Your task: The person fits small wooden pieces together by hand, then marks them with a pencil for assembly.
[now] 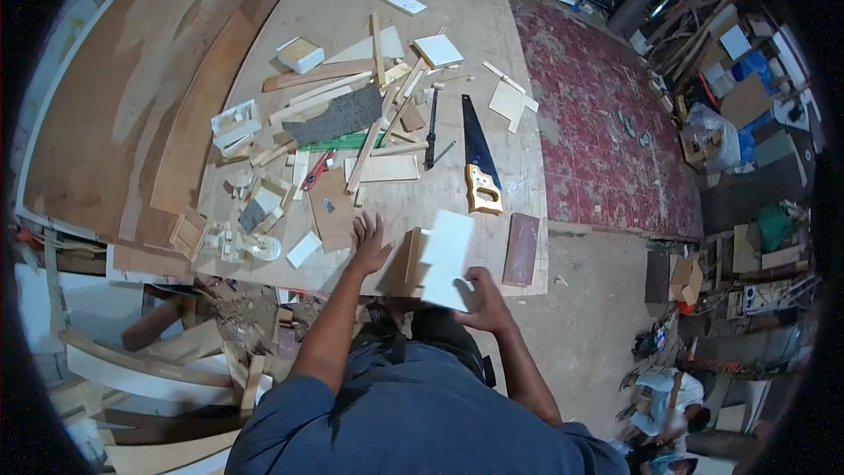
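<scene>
My right hand (485, 301) grips a white board (449, 242) by its lower right corner, thumb over the face, above the near edge of the workbench (400, 202). Partly behind the board stands a small brown wooden piece (415, 257). My left hand (373, 244) rests over the bench with its fingers spread and nothing in them. Just beyond it lies a flat brown panel (330, 209), and a small white piece (304, 249) is to its left. A handsaw (482, 158) with a yellow handle lies ahead of my right hand.
Wood strips and offcuts (352, 92) cover the bench's middle, with red-handled pliers (317, 171) among them. A dull red block (521, 250) lies at the right edge. Scrap boards (149, 365) fill the floor at left. Another person (670, 400) is at lower right.
</scene>
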Demonstrator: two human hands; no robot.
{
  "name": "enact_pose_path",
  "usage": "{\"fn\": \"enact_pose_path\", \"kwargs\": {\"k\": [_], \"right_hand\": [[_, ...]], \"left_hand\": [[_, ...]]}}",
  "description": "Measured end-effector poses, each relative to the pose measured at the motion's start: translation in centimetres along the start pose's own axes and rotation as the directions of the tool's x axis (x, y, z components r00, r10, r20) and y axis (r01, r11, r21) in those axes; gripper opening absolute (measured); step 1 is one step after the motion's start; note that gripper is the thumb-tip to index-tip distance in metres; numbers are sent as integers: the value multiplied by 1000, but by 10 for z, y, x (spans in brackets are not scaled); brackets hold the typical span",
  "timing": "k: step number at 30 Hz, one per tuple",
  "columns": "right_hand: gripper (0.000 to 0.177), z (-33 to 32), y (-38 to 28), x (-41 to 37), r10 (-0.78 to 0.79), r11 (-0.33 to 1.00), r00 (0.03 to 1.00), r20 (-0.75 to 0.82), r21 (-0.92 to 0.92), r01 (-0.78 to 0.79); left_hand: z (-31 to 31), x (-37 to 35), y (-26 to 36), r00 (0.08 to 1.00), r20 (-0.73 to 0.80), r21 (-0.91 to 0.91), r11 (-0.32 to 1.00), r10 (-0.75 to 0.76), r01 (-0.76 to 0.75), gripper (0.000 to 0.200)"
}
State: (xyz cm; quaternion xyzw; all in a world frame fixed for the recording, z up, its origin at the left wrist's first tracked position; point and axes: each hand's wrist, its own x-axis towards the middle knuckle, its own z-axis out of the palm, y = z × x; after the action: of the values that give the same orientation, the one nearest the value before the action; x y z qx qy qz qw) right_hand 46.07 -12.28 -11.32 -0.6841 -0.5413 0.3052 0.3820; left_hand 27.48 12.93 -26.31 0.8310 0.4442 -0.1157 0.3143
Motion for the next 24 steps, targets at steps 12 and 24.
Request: {"fn": "enact_pose_path", "kwargs": {"k": [12,24], "right_hand": [[78,64,-68,56,-196,977,800,568,40,211],[73,49,11,29,199,842,980,-10,514,-166]], "left_hand": [[-34,-115,-59,995,-95,-995,-16,-35,-96,56],[-22,-127,-44,980,-111,-973,-181,-165,-141,51]]}}
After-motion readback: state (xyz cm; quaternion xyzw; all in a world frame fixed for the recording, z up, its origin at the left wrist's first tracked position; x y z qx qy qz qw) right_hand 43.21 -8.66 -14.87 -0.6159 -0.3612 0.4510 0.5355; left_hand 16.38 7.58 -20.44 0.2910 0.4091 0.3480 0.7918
